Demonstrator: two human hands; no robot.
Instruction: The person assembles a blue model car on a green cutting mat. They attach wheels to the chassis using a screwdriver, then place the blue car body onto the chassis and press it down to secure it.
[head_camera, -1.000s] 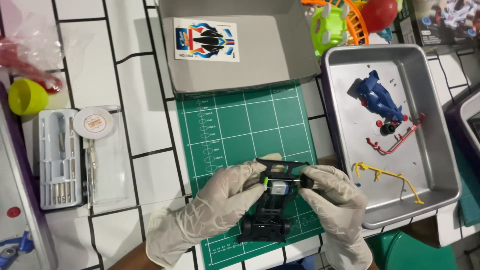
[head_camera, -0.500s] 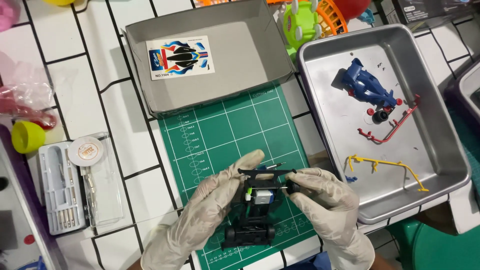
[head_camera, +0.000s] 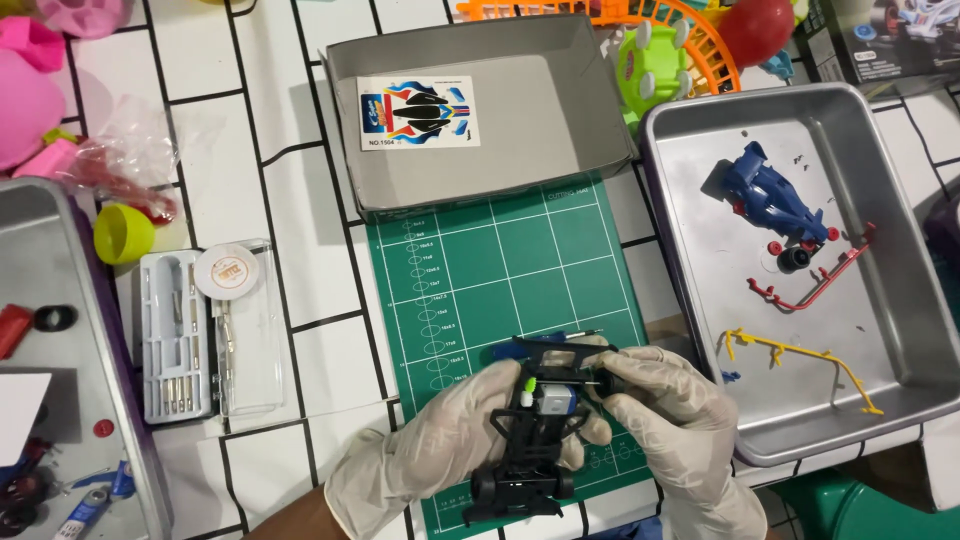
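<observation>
Between both gloved hands' grip sits the black chassis (head_camera: 540, 420).

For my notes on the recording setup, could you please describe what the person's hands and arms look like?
Both hands wear thin, off-white disposable gloves, slightly translucent and wrinkled, loose at the knuckles. The left hand has its glove cuff ending at the wrist, bunched a little, with bare forearm below it and no sleeve in view. The right hand is gloved the same way, its cuff running off the bottom edge. No markings or jewellery show.
</observation>
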